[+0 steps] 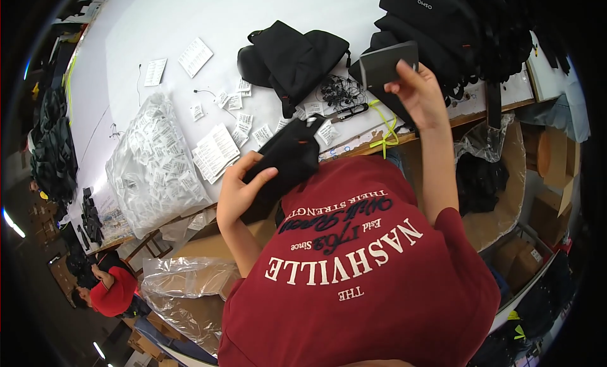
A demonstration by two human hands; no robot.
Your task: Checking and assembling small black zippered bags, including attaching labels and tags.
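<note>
My left hand (243,185) is closed on a small black fabric bag (288,153) at the table's near edge, thumb on top and fingers around its side. A small orange tab shows on the bag. Raised to the right, my right hand (419,93) grips a flat dark grey rectangular panel (387,64) by its right end, between thumb and fingers. What the panel is made of I cannot tell. Beyond my hands another black bag (288,60) lies on the white table (171,16). Beside it are a tangle of thin black cords (344,92) and small white packets (261,135).
A clear plastic sack of white packets (155,167) stands left of printed white sheets (216,150). Black bags (442,31) are heaped at the far right. Yellow-green ribbon (384,136) hangs over the near edge. Below are lined cardboard boxes (190,278). A person in red (114,291) is at lower left.
</note>
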